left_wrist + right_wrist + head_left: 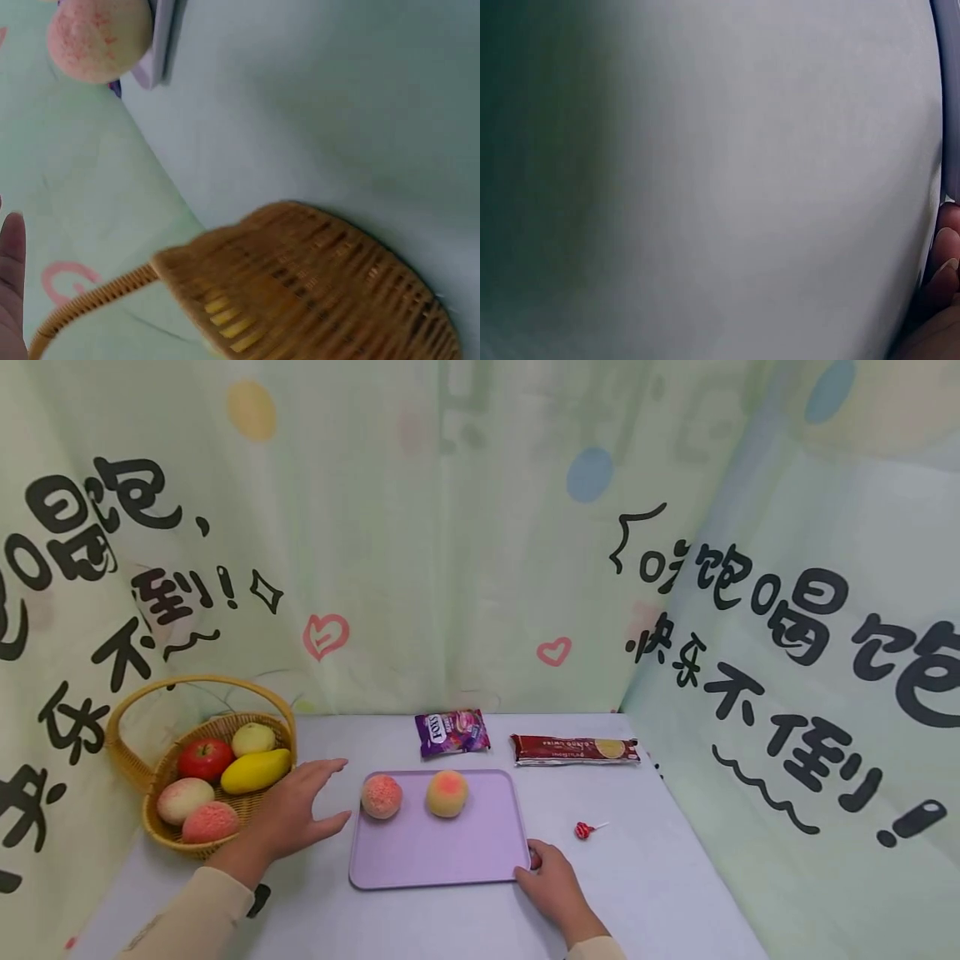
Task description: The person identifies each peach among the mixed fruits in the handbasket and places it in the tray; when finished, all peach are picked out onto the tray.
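Observation:
My left hand (296, 810), fingers spread and holding nothing, hovers between the wicker basket (153, 827) and the purple tray (438, 864). On the tray's far left part sits a pinkish-red peach (382, 797), with a yellow-orange peach (447, 793) to its right. My right hand (555, 889) grips the tray's near right corner, thumb at the rim. In the right wrist view, curled fingers (946, 244) show beside the tray edge (952, 97). The left wrist view has the basket's side (300, 277) below and a peach (97, 37) at the tray's corner above.
Inside the basket lie a tomato (205, 760), a yellow mango (256, 771), a pale green fruit (253, 739) and two peaches (211, 822). Behind the tray are a purple snack bag (452, 732) and a long dark-red packet (576, 750). A red lollipop (584, 831) lies to the right.

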Motion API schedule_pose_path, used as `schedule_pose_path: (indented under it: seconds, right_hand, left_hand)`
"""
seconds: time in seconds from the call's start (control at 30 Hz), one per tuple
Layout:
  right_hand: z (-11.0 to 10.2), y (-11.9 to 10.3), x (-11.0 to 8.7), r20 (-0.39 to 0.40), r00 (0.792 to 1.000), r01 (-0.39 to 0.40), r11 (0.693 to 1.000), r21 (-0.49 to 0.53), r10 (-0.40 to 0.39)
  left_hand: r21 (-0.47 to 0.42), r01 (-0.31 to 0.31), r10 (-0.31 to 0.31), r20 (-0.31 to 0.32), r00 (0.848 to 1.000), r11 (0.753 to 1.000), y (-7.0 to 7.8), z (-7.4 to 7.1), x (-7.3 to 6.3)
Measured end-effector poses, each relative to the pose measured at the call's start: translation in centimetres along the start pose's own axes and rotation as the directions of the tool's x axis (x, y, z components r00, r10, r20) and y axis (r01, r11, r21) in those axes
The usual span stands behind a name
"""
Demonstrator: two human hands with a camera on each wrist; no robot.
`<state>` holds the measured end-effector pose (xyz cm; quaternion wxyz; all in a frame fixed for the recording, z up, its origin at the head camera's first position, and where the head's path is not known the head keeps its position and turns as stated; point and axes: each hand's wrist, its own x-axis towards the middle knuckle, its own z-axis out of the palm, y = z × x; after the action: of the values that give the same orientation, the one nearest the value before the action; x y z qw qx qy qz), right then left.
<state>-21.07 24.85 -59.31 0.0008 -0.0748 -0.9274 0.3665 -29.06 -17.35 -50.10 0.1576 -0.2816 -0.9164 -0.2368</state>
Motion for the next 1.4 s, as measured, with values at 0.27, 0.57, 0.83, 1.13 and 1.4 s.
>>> schedule_pose_path:
  seconds: [0.27, 0.57, 0.83, 1.13, 1.4]
  right_hand:
    - [0.1, 0.0, 0.1, 0.003, 1.0, 0.01, 1.0, 0.007, -0.01]
    - [0.4, 0.1, 0.1, 0.01, 1.0, 0.008, 1.0, 0.009, -0.008]
    - [0.3, 0.1, 0.0, -0.006, 1.0, 0.01, 1.0, 0.001, -0.01]
    - [0.3, 0.2, 0.0, -0.018, 0.999, 0.034, 0.999, -0.009, -0.034]
    - [0.2, 0.2, 0.0, -0.012, 1.0, 0.024, 1.0, -0.006, -0.024]
  left_hand:
    - [0.019, 0.114, -0.113, -0.058, 0.992, 0.993, -2.0, -0.5, -2.2]
    - [-0.009, 0.286, -0.286, -0.017, 0.958, 0.958, -3.7, -1.2, -3.6]
    - [-0.031, 0.366, -0.367, -0.017, 0.93, 0.93, -4.6, -2.0, -4.6]
    - [0.002, 0.401, -0.401, 0.018, 0.916, 0.916, -6.3, -2.6, -5.5]
    - [0.017, 0.435, -0.435, 0.046, 0.899, 0.9, -7.4, -3.1, -6.0]
